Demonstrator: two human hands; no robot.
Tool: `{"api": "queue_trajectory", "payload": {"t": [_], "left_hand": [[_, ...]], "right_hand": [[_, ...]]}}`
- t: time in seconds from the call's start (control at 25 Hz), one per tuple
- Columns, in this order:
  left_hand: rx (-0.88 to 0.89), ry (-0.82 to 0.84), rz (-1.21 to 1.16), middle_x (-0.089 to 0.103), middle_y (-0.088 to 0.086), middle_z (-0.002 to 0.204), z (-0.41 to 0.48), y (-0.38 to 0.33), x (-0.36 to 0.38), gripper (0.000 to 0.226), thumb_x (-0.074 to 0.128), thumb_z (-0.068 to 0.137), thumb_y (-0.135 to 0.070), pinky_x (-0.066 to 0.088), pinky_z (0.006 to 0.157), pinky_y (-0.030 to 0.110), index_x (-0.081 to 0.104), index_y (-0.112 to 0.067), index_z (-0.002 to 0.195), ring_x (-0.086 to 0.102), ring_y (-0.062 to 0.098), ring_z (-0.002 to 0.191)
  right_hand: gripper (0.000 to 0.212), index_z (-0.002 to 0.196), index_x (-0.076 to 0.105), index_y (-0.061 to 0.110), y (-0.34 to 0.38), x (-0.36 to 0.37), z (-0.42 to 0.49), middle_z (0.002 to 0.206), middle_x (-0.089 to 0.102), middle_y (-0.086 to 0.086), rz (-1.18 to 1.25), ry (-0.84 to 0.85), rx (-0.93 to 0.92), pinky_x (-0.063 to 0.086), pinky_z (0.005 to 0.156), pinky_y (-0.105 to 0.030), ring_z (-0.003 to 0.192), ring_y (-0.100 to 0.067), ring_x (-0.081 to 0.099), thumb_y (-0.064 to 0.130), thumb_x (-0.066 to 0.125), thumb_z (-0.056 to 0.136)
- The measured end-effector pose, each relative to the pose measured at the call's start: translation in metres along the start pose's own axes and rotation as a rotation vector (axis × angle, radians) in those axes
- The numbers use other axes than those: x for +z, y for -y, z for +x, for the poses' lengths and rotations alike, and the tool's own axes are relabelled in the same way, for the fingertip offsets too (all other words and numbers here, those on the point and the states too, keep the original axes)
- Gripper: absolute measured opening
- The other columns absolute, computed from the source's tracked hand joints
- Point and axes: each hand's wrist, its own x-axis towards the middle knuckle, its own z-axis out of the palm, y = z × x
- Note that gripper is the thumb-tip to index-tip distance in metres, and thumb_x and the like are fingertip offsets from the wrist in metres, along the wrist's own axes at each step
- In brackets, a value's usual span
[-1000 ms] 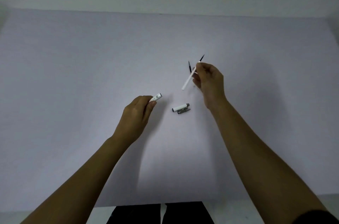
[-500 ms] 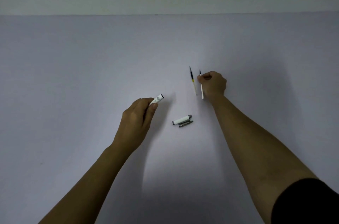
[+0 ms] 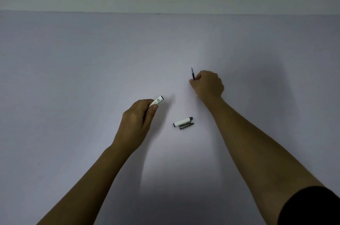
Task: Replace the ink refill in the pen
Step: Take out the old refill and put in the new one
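Observation:
My left hand is closed around a white pen barrel, whose dark open end sticks out past the thumb. My right hand rests knuckles-up on the table, fingers curled over an ink refill; only the refill's dark tip shows beyond the fingers. Whether a second refill lies under that hand is hidden. Between the hands lies the white pen cap with a grey end, and touching it on the near side a small grey metal tip piece.
A pale lavender table surface fills the view and meets a light wall at the far edge. My two bare forearms reach in from below; a dark sleeve shows at the lower right.
My right hand has lowered from the air onto the table and moved left over the two refills; now only one dark tip shows. The left hand with the barrel has stayed in place.

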Motion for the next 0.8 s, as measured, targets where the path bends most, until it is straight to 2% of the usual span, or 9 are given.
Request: {"api": "queue_trajectory", "payload": {"t": [0.12, 0.28, 0.4, 0.48, 0.56, 0.64, 0.72, 0.8], "left_hand": [[0.01, 0.002, -0.002, 0.04, -0.022, 0.066, -0.002, 0.001, -0.002, 0.03, 0.039, 0.092, -0.032, 0.034, 0.063, 0.0, 0.059, -0.01, 0.093, 0.049, -0.006, 0.07], [0.001, -0.004, 0.017, 0.04, -0.02, 0.067, -0.004, 0.007, -0.004, 0.024, 0.042, 0.093, -0.027, 0.034, 0.065, 0.0, 0.059, -0.01, 0.095, 0.05, -0.008, 0.072], [0.006, -0.014, 0.02, 0.041, -0.022, 0.066, -0.002, 0.006, -0.007, 0.018, 0.046, 0.094, -0.022, 0.034, 0.065, 0.0, 0.059, -0.01, 0.094, 0.049, -0.008, 0.072], [0.011, -0.023, 0.031, 0.042, -0.019, 0.066, 0.003, 0.004, -0.01, 0.016, 0.047, 0.094, -0.02, 0.035, 0.065, 0.001, 0.059, -0.01, 0.095, 0.049, -0.006, 0.067], [0.018, -0.019, 0.032, 0.045, -0.014, 0.069, 0.008, 0.001, -0.012, 0.016, 0.047, 0.095, -0.019, 0.034, 0.064, 0.0, 0.06, -0.01, 0.099, 0.048, -0.004, 0.063], [0.016, 0.007, 0.019, 0.047, -0.014, 0.071, 0.012, -0.003, -0.016, 0.018, 0.046, 0.095, -0.02, 0.035, 0.061, 0.002, 0.059, -0.012, 0.104, 0.048, -0.004, 0.065], [0.008, 0.045, -0.002, 0.048, -0.016, 0.071, 0.014, -0.007, -0.019, 0.02, 0.046, 0.095, -0.019, 0.033, 0.056, 0.007, 0.058, -0.016, 0.11, 0.049, -0.002, 0.063], [0.013, 0.073, -0.008, 0.05, -0.017, 0.069, 0.014, -0.012, -0.022, 0.022, 0.046, 0.095, -0.018, 0.031, 0.054, 0.01, 0.057, -0.018, 0.114, 0.049, 0.001, 0.06]], "right_hand": [[0.019, 0.09, 0.07, 0.011, 0.011, 0.001, 0.001, 0.091, 0.072, -0.01, -0.104, 0.062, 0.09, 0.042, 0.059, -0.027, 0.081, -0.028, 0.067, 0.027, 0.064, 0.083], [0.018, 0.094, 0.07, 0.009, 0.025, 0.005, -0.004, 0.096, 0.072, -0.012, -0.041, 0.102, 0.104, 0.046, 0.063, -0.029, 0.085, -0.029, 0.067, 0.022, 0.06, 0.087], [0.023, 0.1, 0.068, 0.009, 0.04, -0.009, -0.007, 0.102, 0.072, -0.01, 0.297, 0.091, 0.111, 0.045, 0.072, -0.028, 0.093, -0.026, 0.065, 0.026, 0.058, 0.089], [0.019, 0.097, 0.067, 0.009, 0.049, -0.026, -0.011, 0.101, 0.071, -0.009, 0.577, 0.096, 0.125, 0.046, 0.079, -0.029, 0.089, -0.02, 0.063, 0.025, 0.059, 0.089], [0.008, 0.091, 0.065, 0.014, 0.053, -0.045, -0.023, 0.089, 0.071, -0.004, 0.867, 0.152, 0.156, 0.05, 0.075, -0.027, 0.076, -0.012, 0.061, 0.019, 0.06, 0.088], [0.006, 0.09, 0.063, 0.021, 0.051, -0.063, -0.039, 0.082, 0.069, 0.004, 1.082, 0.231, 0.155, 0.052, 0.067, -0.017, 0.067, -0.002, 0.062, 0.016, 0.059, 0.089], [0.01, 0.09, 0.064, 0.024, 0.047, -0.076, -0.054, 0.082, 0.069, 0.007, 1.203, 0.285, 0.145, 0.053, 0.064, -0.011, 0.067, 0.003, 0.066, 0.015, 0.06, 0.089], [0.008, 0.089, 0.066, 0.023, 0.045, -0.085, -0.067, 0.082, 0.07, 0.008, 1.259, 0.286, 0.144, 0.053, 0.065, -0.011, 0.071, 0.002, 0.068, 0.015, 0.062, 0.087]]}}
